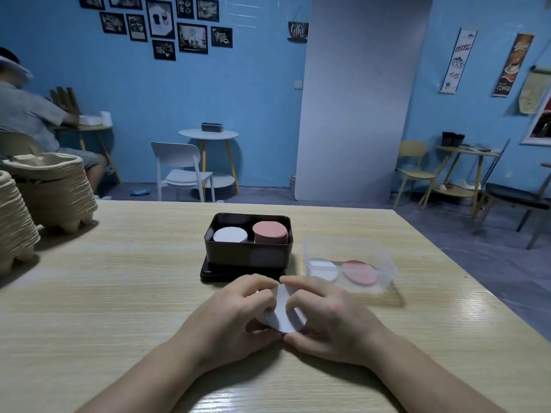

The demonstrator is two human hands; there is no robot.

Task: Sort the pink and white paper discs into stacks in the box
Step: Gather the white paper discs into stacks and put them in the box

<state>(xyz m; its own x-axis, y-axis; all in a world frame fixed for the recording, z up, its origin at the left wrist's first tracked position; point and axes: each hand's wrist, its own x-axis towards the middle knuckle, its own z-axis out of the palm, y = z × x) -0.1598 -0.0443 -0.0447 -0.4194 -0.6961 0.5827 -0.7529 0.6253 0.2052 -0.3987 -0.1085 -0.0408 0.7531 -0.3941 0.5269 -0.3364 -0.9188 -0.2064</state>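
Both my hands, left hand (238, 311) and right hand (325, 317), hold white discs (283, 311) low over the counter (119, 293), fingers (262, 289) pinching the rim. They look light, thin and bendy, so edges suit best. The black box (247, 254) sits just beyond.

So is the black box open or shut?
Open: the black box shows its white stack and pink stack inside.

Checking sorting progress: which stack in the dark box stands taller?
The pink stack, on the right of the dark box; its top sits higher than the white stack beside it.
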